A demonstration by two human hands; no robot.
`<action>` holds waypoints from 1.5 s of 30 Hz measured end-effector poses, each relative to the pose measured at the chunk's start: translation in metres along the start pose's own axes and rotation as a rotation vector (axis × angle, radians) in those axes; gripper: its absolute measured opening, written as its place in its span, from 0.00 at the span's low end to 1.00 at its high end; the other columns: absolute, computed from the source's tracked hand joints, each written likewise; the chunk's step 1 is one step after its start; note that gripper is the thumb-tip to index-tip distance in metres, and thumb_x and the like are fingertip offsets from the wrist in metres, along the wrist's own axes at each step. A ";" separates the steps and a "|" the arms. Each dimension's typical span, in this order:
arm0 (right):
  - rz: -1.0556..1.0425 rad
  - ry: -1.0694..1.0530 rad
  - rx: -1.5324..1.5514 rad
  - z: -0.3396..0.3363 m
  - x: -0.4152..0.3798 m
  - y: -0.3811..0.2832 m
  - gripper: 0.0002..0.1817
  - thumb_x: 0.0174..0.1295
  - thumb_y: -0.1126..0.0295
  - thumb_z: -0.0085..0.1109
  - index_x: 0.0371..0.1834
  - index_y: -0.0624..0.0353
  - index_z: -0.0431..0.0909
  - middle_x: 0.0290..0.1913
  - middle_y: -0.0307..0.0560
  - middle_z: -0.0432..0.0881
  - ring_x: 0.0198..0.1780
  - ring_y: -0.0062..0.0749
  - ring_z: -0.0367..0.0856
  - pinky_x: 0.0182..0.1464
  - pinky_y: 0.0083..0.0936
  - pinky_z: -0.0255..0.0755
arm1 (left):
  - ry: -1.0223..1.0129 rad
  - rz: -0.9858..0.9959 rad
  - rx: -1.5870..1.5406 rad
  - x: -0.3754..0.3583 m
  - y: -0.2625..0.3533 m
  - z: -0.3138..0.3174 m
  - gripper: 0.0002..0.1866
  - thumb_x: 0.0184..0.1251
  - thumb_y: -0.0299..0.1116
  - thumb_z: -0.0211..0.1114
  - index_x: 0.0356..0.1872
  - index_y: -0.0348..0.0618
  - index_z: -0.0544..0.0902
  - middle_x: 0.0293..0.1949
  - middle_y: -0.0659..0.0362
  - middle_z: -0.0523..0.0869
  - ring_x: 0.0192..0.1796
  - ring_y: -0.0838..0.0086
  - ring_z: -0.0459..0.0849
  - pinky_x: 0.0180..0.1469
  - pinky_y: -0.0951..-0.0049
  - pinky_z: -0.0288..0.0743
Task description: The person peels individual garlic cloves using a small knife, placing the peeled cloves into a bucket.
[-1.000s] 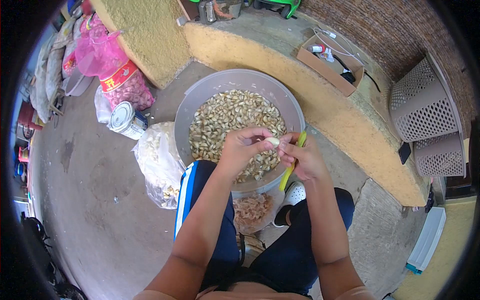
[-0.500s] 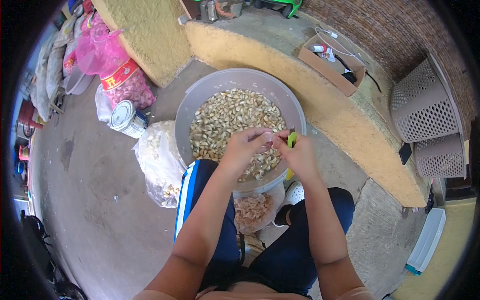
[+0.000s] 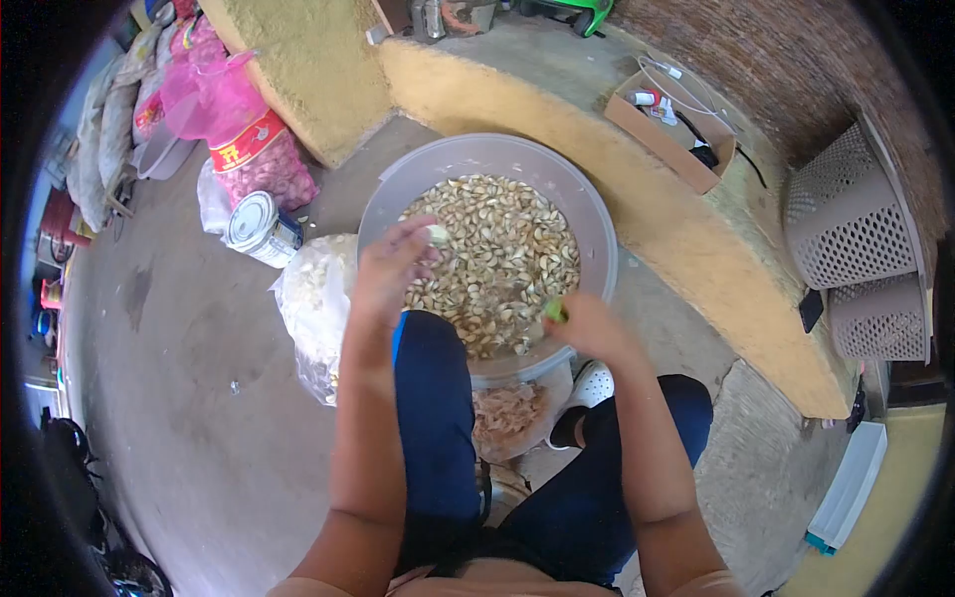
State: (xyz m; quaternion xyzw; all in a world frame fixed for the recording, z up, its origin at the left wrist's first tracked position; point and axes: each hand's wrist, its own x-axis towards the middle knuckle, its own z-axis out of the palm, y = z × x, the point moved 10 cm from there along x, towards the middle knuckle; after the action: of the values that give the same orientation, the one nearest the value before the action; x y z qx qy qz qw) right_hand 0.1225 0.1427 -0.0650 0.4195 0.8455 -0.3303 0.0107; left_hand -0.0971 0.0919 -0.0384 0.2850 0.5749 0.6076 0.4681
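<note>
A large grey tub (image 3: 595, 214) holds many unpeeled garlic cloves (image 3: 497, 224) in water. My left hand (image 3: 393, 261) is above the tub's left side, its fingers closed on a pale garlic clove (image 3: 437, 235). Over the lower right of the tub, my right hand (image 3: 594, 326) is closed round a small green-handled knife (image 3: 555, 311), mostly hidden and blurred. A clear plastic bag (image 3: 323, 298) of pale cloves leans on the tub's left, near my left forearm. Below the tub's front rim sits a bag of brownish peelings (image 3: 509, 413), between my legs.
A paint can (image 3: 264, 229) and a pink net sack of garlic (image 3: 264, 174) stand at the left. Behind the tub runs a low yellow ledge (image 3: 497, 99), carrying a cardboard box (image 3: 671, 144). Perforated grey baskets (image 3: 846, 224) are at the right.
My hands, together over the tub half a second ago, have moved apart. The left went up and left with the clove; the right moved slightly down with the knife.
</note>
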 end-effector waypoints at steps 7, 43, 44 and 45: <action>0.005 -0.521 -0.301 0.152 -0.020 0.016 0.10 0.39 0.73 0.56 0.27 0.65 0.79 0.32 0.59 0.79 0.36 0.48 0.79 0.38 0.36 0.73 | 0.420 -0.127 0.222 -0.033 -0.062 -0.174 0.16 0.57 0.33 0.59 0.44 0.36 0.76 0.36 0.59 0.80 0.36 0.77 0.78 0.35 0.79 0.72; 0.170 0.047 0.026 -0.016 -0.011 0.026 0.15 0.47 0.69 0.53 0.36 0.68 0.69 0.33 0.63 0.77 0.39 0.55 0.76 0.42 0.41 0.69 | -0.459 0.139 1.118 0.108 -0.068 0.031 0.13 0.54 0.30 0.52 0.38 0.38 0.79 0.38 0.49 0.81 0.42 0.63 0.80 0.45 0.68 0.70; 0.202 0.070 0.050 -0.022 -0.011 0.032 0.15 0.47 0.70 0.52 0.36 0.68 0.69 0.33 0.63 0.77 0.39 0.55 0.75 0.42 0.41 0.68 | -0.576 0.129 1.295 0.117 -0.095 0.042 0.13 0.54 0.29 0.52 0.38 0.39 0.80 0.38 0.49 0.81 0.42 0.62 0.80 0.44 0.67 0.71; 0.197 0.067 0.052 -0.027 -0.011 0.031 0.14 0.47 0.70 0.52 0.36 0.67 0.69 0.33 0.63 0.77 0.39 0.55 0.75 0.41 0.41 0.68 | -0.692 0.122 1.471 0.126 -0.121 0.049 0.13 0.54 0.29 0.51 0.38 0.39 0.80 0.38 0.50 0.82 0.43 0.61 0.80 0.44 0.65 0.71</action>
State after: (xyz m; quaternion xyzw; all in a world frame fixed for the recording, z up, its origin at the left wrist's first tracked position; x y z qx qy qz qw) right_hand 0.1589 0.1631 -0.0578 0.5115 0.7911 -0.3354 0.0039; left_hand -0.0751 0.2142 -0.1711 0.7218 0.6333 -0.0236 0.2784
